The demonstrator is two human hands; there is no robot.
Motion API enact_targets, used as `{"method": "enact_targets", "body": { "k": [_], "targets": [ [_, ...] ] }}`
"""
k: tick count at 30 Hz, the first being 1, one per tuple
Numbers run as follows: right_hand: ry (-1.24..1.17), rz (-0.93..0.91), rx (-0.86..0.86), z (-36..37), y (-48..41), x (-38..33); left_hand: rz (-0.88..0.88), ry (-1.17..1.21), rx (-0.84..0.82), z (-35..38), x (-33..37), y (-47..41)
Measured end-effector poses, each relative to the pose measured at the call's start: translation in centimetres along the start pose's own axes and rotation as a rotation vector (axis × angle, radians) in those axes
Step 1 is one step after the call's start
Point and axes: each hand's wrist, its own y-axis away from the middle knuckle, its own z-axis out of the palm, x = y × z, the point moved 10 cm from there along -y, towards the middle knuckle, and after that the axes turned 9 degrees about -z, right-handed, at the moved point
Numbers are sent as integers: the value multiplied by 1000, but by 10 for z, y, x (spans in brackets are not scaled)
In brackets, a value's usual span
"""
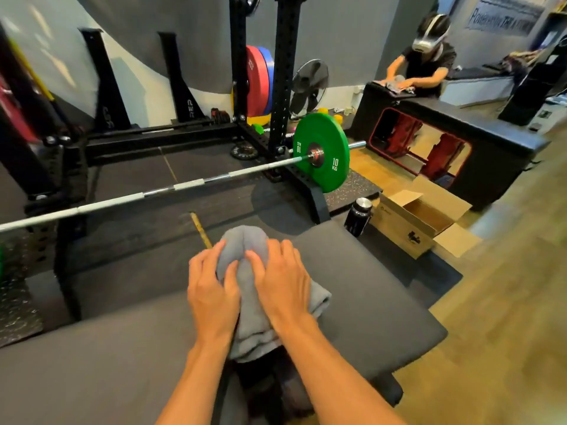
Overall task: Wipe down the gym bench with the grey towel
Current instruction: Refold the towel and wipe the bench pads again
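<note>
Forearms (pixel 196 388) enter from the bottom edge, one on each side of the gap between the two pads of the desk (pixel 374 289). Left hand (pixel 213 289) and right hand (pixel 280 283) lie palm down, side by side, on the grey towel (pixel 245 317).

Grip, left: fingers loosely bent, tips pushed into a crease of the cloth. It presses and is not closed round it.
Grip, right: fingers spread over the top of the bunch, palm bearing down. No pinch either.

Towel position: folded into a thick wad at the far edge of the desk, over the gap between the pads. The far end humps up beyond the fingertips, one flap spills out to the right of the right hand, and the near end overhangs the gap.

Handling (judgement): soft, light and limp, so it will likely creep and unfold under a push unless held down. The best hold looks like flat palms on the middle of the wad with fingers over the leading hump, so it slides as one pad. The loose flap may trail or catch in the gap.

Progress: cannot tell which areas are already wiped.

Surroundings: barbell (pixel 184 187) with green plate (pixel 320 151) beyond the desk. Black bottle (pixel 357 216) and open cardboard box (pixel 420 219) on the floor to the right, well apart from the towel.
</note>
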Motion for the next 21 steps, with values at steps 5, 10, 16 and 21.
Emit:
{"method": "enact_targets", "body": {
  "k": [5,10,16,21],
  "targets": [
    [237,21,38,-44,-37,71,-146,-143,-148,78,13,-2],
    [236,38,-394,55,-28,122,-210,-647,-417,150,-49,13],
    [359,-11,-206,68,-47,126,-119,-666,-328,158,-67,6],
    [383,-31,-43,56,-50,118,-121,-632,-343,164,-68,0]
  ]
}}
